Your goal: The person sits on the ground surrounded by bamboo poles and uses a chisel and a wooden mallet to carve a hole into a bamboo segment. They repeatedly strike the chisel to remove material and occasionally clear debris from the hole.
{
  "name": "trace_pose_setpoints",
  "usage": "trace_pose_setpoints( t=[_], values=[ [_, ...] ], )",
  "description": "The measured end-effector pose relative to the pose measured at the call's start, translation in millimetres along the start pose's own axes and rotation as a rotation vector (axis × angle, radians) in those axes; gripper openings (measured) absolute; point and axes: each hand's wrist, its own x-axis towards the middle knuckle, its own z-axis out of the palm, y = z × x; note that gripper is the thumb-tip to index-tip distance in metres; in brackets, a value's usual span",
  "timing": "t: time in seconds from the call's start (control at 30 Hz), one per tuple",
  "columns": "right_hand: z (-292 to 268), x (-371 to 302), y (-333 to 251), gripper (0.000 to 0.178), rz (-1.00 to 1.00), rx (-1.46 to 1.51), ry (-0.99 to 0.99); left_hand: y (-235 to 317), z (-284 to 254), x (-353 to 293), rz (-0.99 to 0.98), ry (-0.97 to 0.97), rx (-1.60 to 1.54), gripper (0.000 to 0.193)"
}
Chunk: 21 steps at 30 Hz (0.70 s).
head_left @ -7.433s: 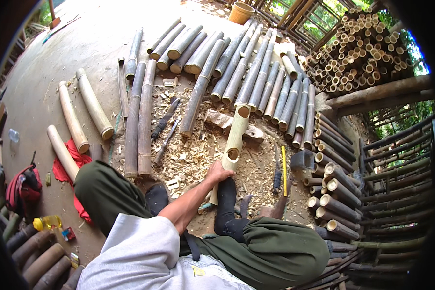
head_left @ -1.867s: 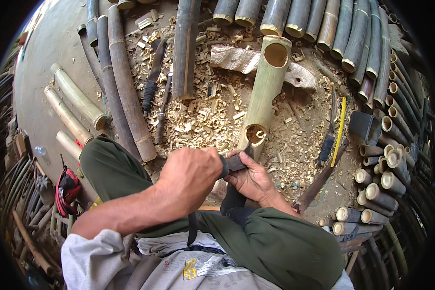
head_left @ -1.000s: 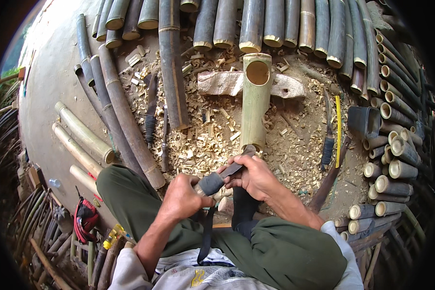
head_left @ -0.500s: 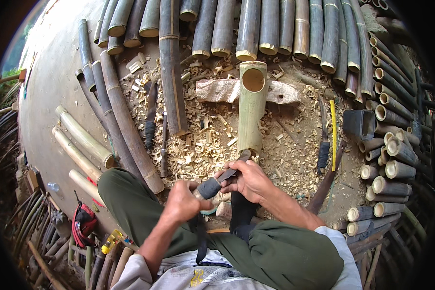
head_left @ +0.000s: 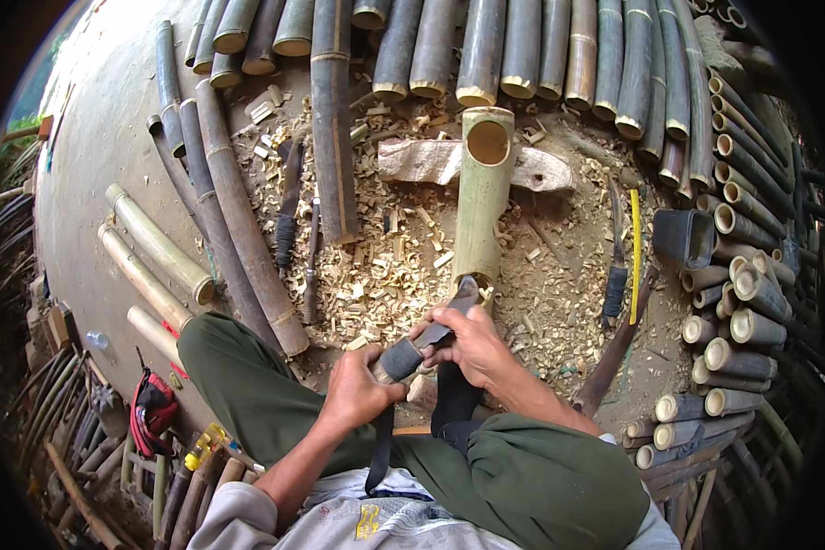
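My left hand point(head_left: 356, 387) is closed round the butt of a knife point(head_left: 400, 358) whose handle has dark wrapping. With my right hand point(head_left: 475, 346) I grip the knife farther forward, by its blade. The blade slants up to the right, its tip at the near end of a pale green bamboo tube point(head_left: 478, 220). This tube has an oval hole near its far end, and that end rests across a rough light wooden block point(head_left: 417, 163). My foot in a dark sock point(head_left: 456, 394) lies just below the tube.
Wood shavings point(head_left: 376, 284) cover the ground. Another wrapped-handle knife point(head_left: 287, 206) lies left; a curved knife point(head_left: 615, 284) and yellow strip point(head_left: 634, 261) lie right. Dark bamboo poles point(head_left: 482, 55) line the far side. Stacked bamboo point(head_left: 742, 357) and a black container point(head_left: 683, 238) stand right.
The knife's tip has moved slightly up and right, closer against the tube's near end. Both hands keep their hold. The whole view has shifted a little.
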Motion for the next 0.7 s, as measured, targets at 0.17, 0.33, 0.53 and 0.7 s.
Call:
trace_pose_setpoints(
  t=[0.17,0.33,0.53,0.7],
  values=[
    [-13,1,-2,0.024,-0.09,0.5,-0.234,93,-53,18,0.204,0.047,0.521,0.027],
    [-33,20,29,0.023,-0.077,0.883,-0.265,142,-13,16,0.725,0.257,1.26,0.01],
    [-17,13,47,0.034,0.023,0.7,-0.369,130,-90,43,0.639,-0.298,1.114,0.009],
    [-34,-9,25,0.03,0.056,0.299,-0.17,40,-43,44,0.188,-0.473,0.56,0.031]
  ],
)
